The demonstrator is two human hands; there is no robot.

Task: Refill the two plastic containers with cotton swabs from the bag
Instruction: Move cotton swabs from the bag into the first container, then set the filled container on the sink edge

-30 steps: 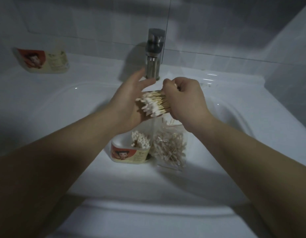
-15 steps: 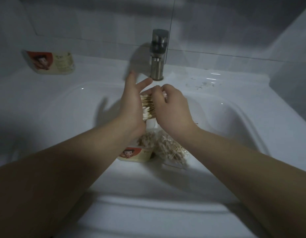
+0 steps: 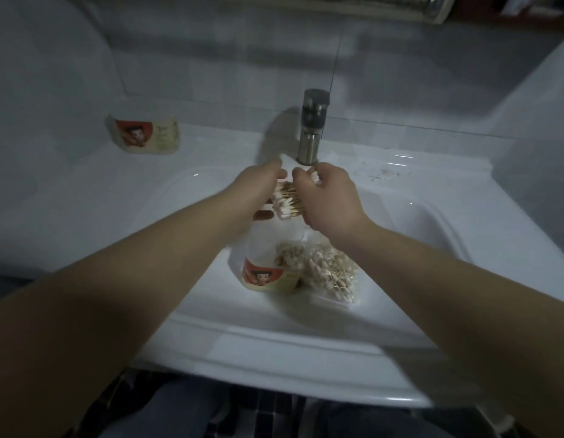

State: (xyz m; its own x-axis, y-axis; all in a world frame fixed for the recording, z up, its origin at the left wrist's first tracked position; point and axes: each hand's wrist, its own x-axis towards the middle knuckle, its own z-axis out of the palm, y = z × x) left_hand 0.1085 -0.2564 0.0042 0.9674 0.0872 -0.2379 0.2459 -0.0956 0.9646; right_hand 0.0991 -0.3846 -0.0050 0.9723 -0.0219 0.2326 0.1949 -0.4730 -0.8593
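Over the middle of the sink (image 3: 192,349) basin, the right hand (image 3: 333,202) clenches its fingers round a bundle of cotton swabs (image 3: 288,206). The bundle's long axis runs left to right, and its white tips point left into the left hand (image 3: 258,192), whose loosely extended fingers cup those tips. Below, toward the front edge, stands a partly filled container (image 3: 268,278), with the bag (image 3: 333,273) touching its right side. The second container (image 3: 144,135) lies in the back left corner, left of the faucet (image 3: 312,128).

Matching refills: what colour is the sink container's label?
The sink container's label is red and cream; head view.
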